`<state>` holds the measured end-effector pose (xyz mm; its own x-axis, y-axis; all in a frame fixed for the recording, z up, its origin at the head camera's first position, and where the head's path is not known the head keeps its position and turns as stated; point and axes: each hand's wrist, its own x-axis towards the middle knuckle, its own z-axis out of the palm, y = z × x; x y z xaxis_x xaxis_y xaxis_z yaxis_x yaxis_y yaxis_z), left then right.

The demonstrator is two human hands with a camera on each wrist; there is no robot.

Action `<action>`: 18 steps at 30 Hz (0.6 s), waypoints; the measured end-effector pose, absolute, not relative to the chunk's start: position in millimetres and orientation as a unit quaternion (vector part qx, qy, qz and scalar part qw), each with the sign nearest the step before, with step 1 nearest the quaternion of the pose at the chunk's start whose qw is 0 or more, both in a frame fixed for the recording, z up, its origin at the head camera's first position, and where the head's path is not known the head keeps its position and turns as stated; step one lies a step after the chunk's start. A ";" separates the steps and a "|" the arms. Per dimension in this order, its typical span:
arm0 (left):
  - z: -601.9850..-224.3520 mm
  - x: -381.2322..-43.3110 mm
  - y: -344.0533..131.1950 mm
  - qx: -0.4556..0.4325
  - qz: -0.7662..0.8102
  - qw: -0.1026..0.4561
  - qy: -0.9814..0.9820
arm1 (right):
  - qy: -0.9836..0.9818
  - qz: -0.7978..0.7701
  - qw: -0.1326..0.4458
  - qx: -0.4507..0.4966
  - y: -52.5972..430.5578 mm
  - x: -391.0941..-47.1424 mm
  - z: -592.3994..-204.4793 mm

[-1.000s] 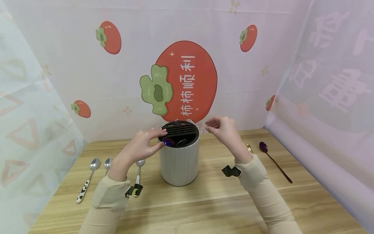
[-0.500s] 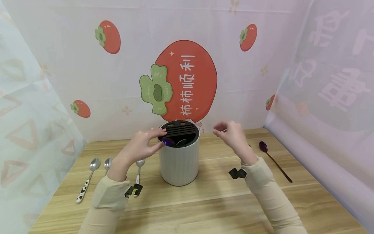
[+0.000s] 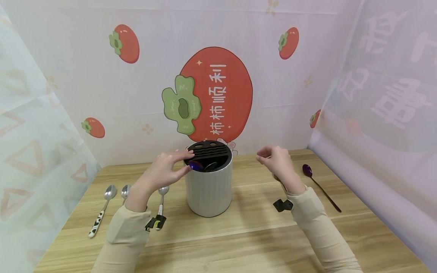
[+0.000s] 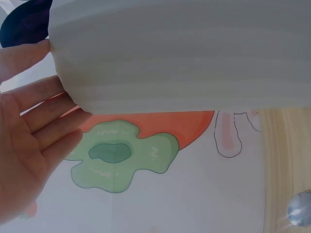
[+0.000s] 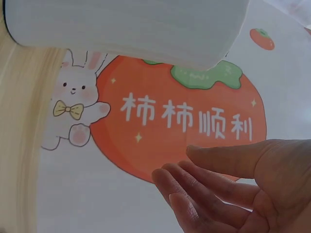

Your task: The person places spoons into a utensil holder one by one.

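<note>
A white ribbed utensil holder (image 3: pixel 209 195) with a black slotted lid (image 3: pixel 208 151) stands upright mid-table. Two spoon bowls show in the lid's front opening: a purple-blue spoon (image 3: pixel 196 165) and a dark spoon (image 3: pixel 211 167). My left hand (image 3: pixel 162 170) touches the holder's upper left edge, its thumb by the purple-blue spoon. In the left wrist view those fingers (image 4: pixel 51 114) lie fairly straight against the rim. To the right of the holder, apart from it, my right hand (image 3: pixel 278 163) hovers with loosely bent fingers and nothing between them. A spoon (image 3: pixel 280 182) lies partly hidden below that hand.
On the left lie a spoon with a black-and-white handle (image 3: pixel 103 210), a second spoon (image 3: pixel 125 190) mostly behind the left arm, and a white-handled spoon (image 3: pixel 162 201). A dark purple spoon (image 3: pixel 321 188) lies at the right of the wooden table (image 3: pixel 222 246). Printed cloth surrounds it.
My right hand has moved away from the holder, to the right and down, uncovering part of the spoon below. The left hand has stayed at the rim.
</note>
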<state>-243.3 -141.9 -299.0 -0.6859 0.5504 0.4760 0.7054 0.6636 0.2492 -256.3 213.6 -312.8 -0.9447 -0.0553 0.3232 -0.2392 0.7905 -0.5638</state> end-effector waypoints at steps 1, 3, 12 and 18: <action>-299.2 -243.3 -142.0 -0.351 -0.212 0.183 -0.893 | -0.935 0.312 0.147 0.080 214.8 -256.4 -313.9; -299.4 -243.2 -141.9 -0.351 -0.213 0.183 -0.893 | -0.936 0.309 0.148 0.078 217.3 -256.5 -316.2; -300.7 -244.0 -142.5 -0.356 -0.215 0.187 -0.890 | -0.944 0.291 0.142 0.063 226.6 -257.7 -324.8; -301.3 -244.1 -142.2 -0.358 -0.216 0.189 -0.889 | -0.950 0.278 0.133 0.052 234.1 -260.0 -331.4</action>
<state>-244.1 -142.2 -301.3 -0.6720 0.5545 0.4909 0.7178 0.6509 0.2474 -260.0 234.1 -331.4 -0.9595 -0.0240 0.2807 -0.1717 0.8398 -0.5150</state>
